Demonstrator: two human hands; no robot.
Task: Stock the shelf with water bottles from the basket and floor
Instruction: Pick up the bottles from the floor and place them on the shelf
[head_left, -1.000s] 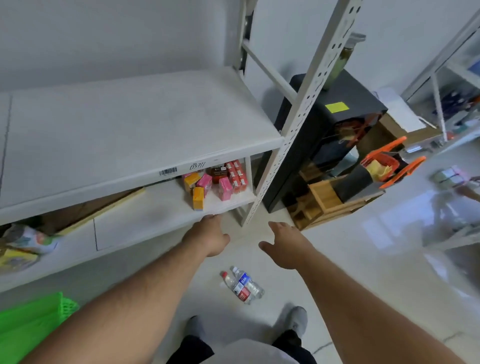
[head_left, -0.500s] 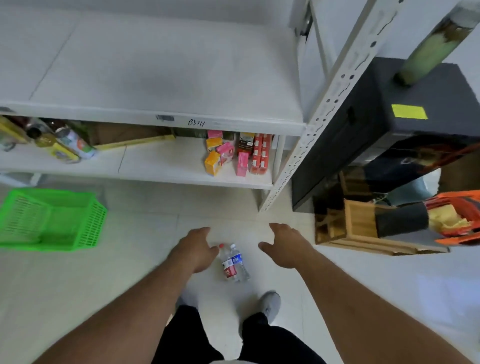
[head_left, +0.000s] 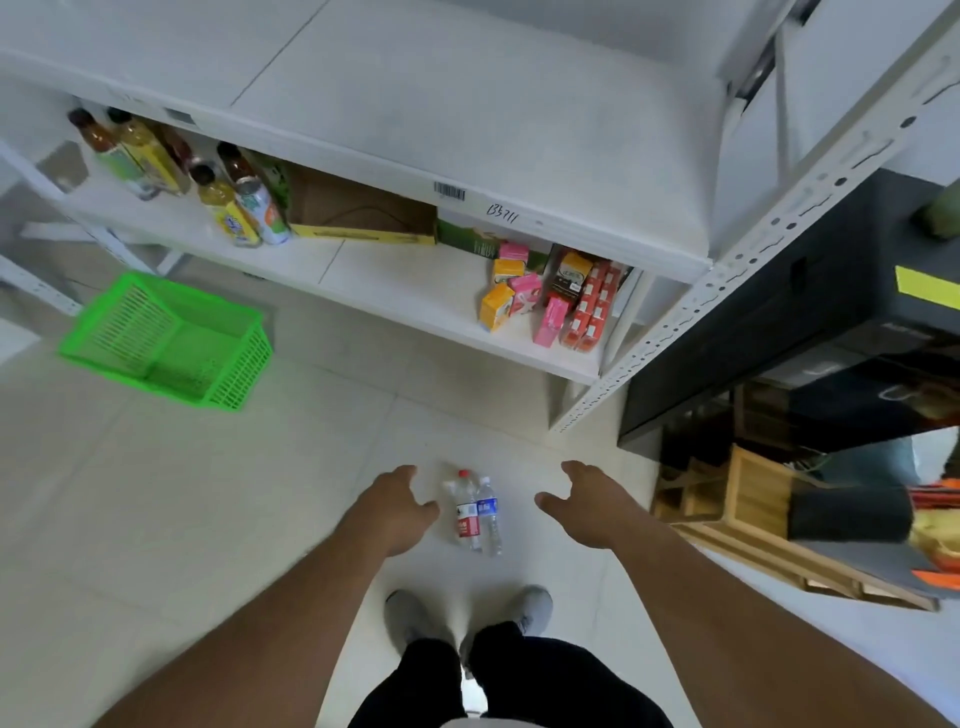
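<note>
Two empty hands reach over water bottles lying on a stockroom floor.

The left hand (head_left: 395, 512) and right hand (head_left: 587, 506), fingers loosely spread and holding nothing, flank two water bottles (head_left: 475, 512) lying side by side on the pale tiled floor (head_left: 208, 493) just beyond the person's grey shoes (head_left: 415, 618). A green basket (head_left: 166, 340) sits far left; the white shelf (head_left: 467, 109) stands beyond.

Green lattice basket (head_left: 171, 340); red-label bottle (head_left: 467, 512) & blue-label bottle (head_left: 489, 514); white shelf (head_left: 467, 135); grey shoes (head_left: 415, 618).
</note>
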